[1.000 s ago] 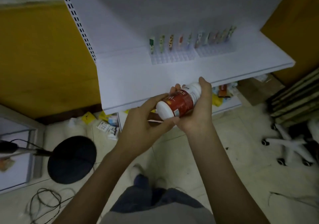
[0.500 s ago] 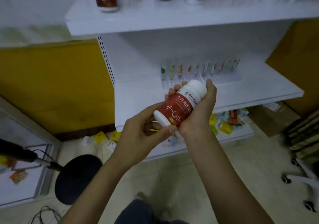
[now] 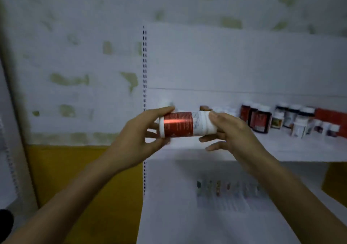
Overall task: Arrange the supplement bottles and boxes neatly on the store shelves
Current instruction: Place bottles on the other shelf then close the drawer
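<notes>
Since the earlier frame, the red-labelled bottle [image 3: 180, 124] had swung from a steep tilt to lie level, and it sat up in front of the stocked shelf [image 3: 293, 149] rather than the lower one. The left hand [image 3: 137, 138] had moved from beneath it to its 9 o'clock end, with the thumb over the top and the fingers curled underneath, grasping it. The right hand [image 3: 232, 131] held the white 3 o'clock end, thumb on top and index finger below; its other fingers were spread loose under the bottle.

The bottle was in the air, off the shelf board, just to the 3 o'clock side of the slotted upright [image 3: 144, 78]. At 3 o'clock from it, a cluster of dark and white bottles [image 3: 262, 118] stood upright on the shelf, with a red box [image 3: 330, 115] behind them at the far edge. At 6 o'clock, a row of small packets [image 3: 223, 188] stood on the lower shelf [image 3: 169, 215], too blurred to read. A yellow panel [image 3: 84, 178] filled the 7 o'clock area.
</notes>
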Demonstrator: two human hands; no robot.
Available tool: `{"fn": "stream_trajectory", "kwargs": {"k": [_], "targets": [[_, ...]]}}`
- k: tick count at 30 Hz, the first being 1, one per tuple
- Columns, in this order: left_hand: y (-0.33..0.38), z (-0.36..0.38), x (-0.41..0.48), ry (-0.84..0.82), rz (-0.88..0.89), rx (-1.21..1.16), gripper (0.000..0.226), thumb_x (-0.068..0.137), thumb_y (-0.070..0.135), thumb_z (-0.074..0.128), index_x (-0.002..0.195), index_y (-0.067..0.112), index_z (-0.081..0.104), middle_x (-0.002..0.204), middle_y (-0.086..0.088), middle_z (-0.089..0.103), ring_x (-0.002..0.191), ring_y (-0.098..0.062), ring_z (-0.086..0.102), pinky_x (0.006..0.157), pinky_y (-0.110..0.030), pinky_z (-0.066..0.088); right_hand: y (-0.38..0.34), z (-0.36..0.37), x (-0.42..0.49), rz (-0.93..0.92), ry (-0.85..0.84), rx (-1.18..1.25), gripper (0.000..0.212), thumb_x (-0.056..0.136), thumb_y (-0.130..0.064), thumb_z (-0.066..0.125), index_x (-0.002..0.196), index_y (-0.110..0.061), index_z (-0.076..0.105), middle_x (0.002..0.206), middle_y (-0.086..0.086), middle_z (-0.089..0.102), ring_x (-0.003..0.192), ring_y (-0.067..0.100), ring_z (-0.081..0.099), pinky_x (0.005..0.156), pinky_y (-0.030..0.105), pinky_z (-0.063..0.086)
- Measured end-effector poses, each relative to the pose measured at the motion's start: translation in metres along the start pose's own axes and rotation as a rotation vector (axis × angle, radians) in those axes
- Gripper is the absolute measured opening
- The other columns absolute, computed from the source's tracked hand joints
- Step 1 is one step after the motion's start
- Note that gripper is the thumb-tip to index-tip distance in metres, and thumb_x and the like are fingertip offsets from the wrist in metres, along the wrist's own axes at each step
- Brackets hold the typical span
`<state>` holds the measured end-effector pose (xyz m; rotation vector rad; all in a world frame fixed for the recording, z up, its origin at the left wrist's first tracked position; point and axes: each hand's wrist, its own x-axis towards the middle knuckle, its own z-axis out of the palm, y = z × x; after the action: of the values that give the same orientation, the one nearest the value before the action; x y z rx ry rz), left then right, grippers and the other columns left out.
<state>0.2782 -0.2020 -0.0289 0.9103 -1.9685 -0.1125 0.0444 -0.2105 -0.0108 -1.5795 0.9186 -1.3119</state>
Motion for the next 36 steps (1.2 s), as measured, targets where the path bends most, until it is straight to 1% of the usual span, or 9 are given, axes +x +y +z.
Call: {"fn": "stream_trajectory", "kwargs": {"k": [3,5,9,13,16,19,22,27,36], "targets": [[-0.009,-0.019,0.031,-0.049,-0.139,-0.099,0.059,0.083,0.023,0.07,0.131,0.043,0.043,0.124,0.016,0.054,0.094,-0.003,0.064,0.081,-0.021,0.054,-0.024,0.009,0.033,-0.024,0.016,-0.063,0.031,0.091,-0.034,0.058,0.109,-0.009,0.063,0.096,0.016,0.071,0.078,0.025,0.073,0.066,0.037,0.059],[-0.02,-0.029,0.051,-0.006,-0.16,-0.123,0.053,0.084,0.027,0.069,0.132,0.037,0.047,0.122,0.013,0.057,0.093,-0.008,0.066,0.084,-0.028,0.054,-0.039,0.017,0.056,-0.037,0.008,-0.09,0.031,0.092,-0.033,0.059,0.11,-0.008,0.062,0.101,0.018,0.069,0.079,0.024,0.073,0.065,0.033,0.059],[-0.045,-0.047,0.084,0.07,-0.209,-0.224,0.049,0.085,0.022,0.068,0.13,0.03,0.049,0.117,0.008,0.058,0.093,-0.012,0.067,0.078,-0.023,0.054,-0.065,0.029,0.101,-0.082,-0.083,-0.204,0.034,0.093,-0.03,0.059,0.122,-0.013,0.054,0.108,0.015,0.065,0.079,0.024,0.073,0.064,0.031,0.059],[-0.079,-0.049,0.104,0.068,-0.21,-0.208,0.042,0.087,0.029,0.065,0.127,0.028,0.051,0.114,0.005,0.062,0.095,-0.009,0.065,0.079,-0.026,0.056,-0.075,0.042,0.144,-0.153,-0.038,-0.467,0.035,0.091,-0.041,0.059,0.112,-0.014,0.058,0.097,0.009,0.068,0.07,0.017,0.071,0.057,0.027,0.057],[-0.113,-0.048,0.12,0.017,-0.231,-0.17,0.041,0.086,0.032,0.067,0.125,0.028,0.054,0.116,0.003,0.063,0.095,-0.008,0.065,0.086,-0.036,0.055,-0.079,0.056,0.178,-0.15,-0.041,-0.697,0.038,0.089,-0.046,0.06,0.108,-0.014,0.059,0.093,0.005,0.068,0.075,0.015,0.069,0.06,0.026,0.056],[-0.143,-0.043,0.132,0.002,-0.228,-0.131,0.044,0.086,0.034,0.067,0.128,0.025,0.055,0.119,0.004,0.063,0.096,-0.009,0.063,0.085,-0.03,0.052,-0.079,0.074,0.211,-0.139,-0.059,-0.871,0.037,0.088,-0.049,0.059,0.104,-0.016,0.058,0.092,0.002,0.067,0.077,0.015,0.068,0.066,0.028,0.056],[-0.172,-0.033,0.135,-0.027,-0.19,-0.044,0.047,0.087,0.039,0.064,0.13,0.022,0.055,0.119,0.007,0.064,0.096,-0.009,0.061,0.077,-0.021,0.048,-0.07,0.089,0.239,-0.099,-0.097,-1.018,0.038,0.087,-0.05,0.06,0.101,-0.015,0.06,0.092,0.002,0.068,0.076,0.015,0.068,0.072,0.033,0.055],[-0.207,-0.015,0.129,-0.109,-0.215,-0.045,0.048,0.083,0.041,0.069,0.124,0.024,0.051,0.114,0.009,0.065,0.095,-0.008,0.063,0.086,-0.036,0.053,-0.039,0.102,0.259,-0.007,-0.131,-1.164,0.042,0.086,-0.051,0.06,0.102,-0.012,0.061,0.092,0.004,0.071,0.074,0.015,0.068,0.063,0.026,0.05],[-0.224,0.017,0.114,-0.231,-0.253,-0.08,0.039,0.073,0.045,0.076,0.104,0.031,0.056,0.097,0.018,0.064,0.084,0.003,0.06,0.077,-0.025,0.053,-0.007,0.091,0.27,0.198,-0.302,-1.246,0.045,0.079,-0.057,0.062,0.1,-0.017,0.061,0.09,0.0,0.073,0.068,0.009,0.068,0.061,0.024,0.051]]}}
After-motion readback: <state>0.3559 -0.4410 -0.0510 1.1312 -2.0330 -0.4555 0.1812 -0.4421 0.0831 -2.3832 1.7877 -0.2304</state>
